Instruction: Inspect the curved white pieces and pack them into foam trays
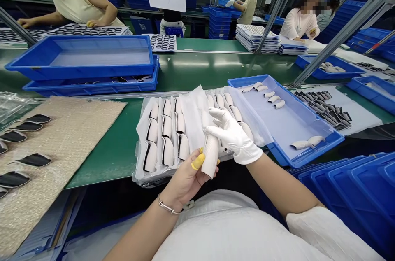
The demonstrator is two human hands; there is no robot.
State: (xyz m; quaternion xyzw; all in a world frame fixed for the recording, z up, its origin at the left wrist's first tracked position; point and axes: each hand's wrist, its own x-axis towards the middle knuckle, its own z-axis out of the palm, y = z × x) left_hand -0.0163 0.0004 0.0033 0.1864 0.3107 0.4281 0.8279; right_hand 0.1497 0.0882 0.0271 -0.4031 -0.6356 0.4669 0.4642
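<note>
My left hand (193, 170), with yellow finger covers, grips a white curved shell piece (211, 156) with a fine textured surface. My right hand (230, 133) wears a white glove; its fingers are spread beside the upper end of that piece, and I cannot tell whether they touch it. Just beyond both hands lies a clear plastic tray (140, 176) with rows of similar white pieces with dark inner edges. White sheet liners (193, 113) cover part of the tray, and some of its pieces are hidden behind my right hand.
On the right, a blue bin (265, 117) holds several loose white pieces. Dark pieces (330, 108) lie on a white sheet beyond it. A textured board (70, 137) with black-faced pieces lies left. Stacked blue bins (83, 59) stand behind; co-workers sit across the green bench.
</note>
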